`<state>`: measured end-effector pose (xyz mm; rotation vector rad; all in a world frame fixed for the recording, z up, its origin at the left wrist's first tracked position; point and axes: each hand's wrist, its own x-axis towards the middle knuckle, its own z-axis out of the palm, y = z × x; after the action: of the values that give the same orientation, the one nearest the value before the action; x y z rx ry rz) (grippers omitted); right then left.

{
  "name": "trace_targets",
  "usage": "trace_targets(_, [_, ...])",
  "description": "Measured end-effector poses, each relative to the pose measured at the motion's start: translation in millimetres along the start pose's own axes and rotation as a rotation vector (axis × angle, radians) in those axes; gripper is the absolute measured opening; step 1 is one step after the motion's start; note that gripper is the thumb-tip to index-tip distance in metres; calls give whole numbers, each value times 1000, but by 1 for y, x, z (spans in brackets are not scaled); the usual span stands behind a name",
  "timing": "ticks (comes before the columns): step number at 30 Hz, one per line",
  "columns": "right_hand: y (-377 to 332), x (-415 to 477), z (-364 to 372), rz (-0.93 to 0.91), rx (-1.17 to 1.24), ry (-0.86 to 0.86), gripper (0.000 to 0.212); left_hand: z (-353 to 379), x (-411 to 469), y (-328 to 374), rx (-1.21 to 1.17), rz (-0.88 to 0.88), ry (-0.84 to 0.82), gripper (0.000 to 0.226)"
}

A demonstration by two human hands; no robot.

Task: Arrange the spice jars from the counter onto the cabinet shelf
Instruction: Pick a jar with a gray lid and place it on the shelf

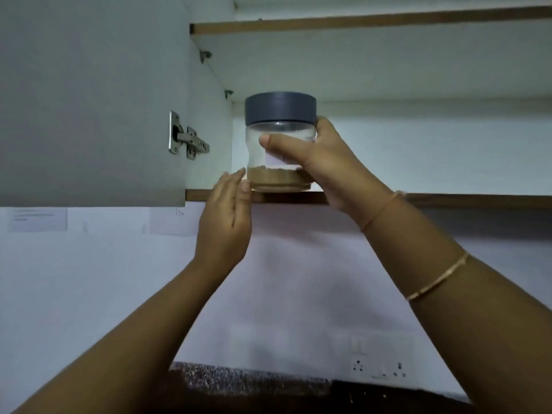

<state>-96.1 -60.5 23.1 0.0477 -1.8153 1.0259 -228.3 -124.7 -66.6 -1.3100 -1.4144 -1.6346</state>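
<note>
Spice jar (pixel 280 144) upright at the front edge of the lower cabinet shelf (pixel 448 201), near the cabinet's left side wall; lid (pixel 280 110) on top. Right hand (pixel 322 162) wrapped round the jar from the right, thumb across its front. Left hand (pixel 224 222) just left of the jar, fingertips against its base, before the shelf edge. Upper shelf (pixel 358 20) above. Open cabinet door (pixel 89 100) at left, hinge (pixel 186 135) on its inner face. Counter (pixel 254 380) far below; wall socket (pixel 379 369) just above it, to the right.

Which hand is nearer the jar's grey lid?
Right. The right hand grips the jar just under the lid, touching its rim. The left hand touches the jar's base, well below the lid.
</note>
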Motion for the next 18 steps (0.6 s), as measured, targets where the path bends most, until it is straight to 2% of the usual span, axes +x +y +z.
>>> trace_targets(2, [2,21,4,3,-26,26,72,-3,15,-24,242,38,-12,38])
trace_targets(5, [15,45,10,62,-61,57,72,-8,26,-51,412,128,-13,24])
trace_targets(9, [44,65,20,179,-135,33,72,-6,31,-63,434,226,81,16])
trace_targets(15, [61,89,37,330,-122,18,75,-1,32,-71,384,292,137,16])
trace_targets(18, [64,102,46,383,-218,-25,64,2,33,-74,383,330,174,18])
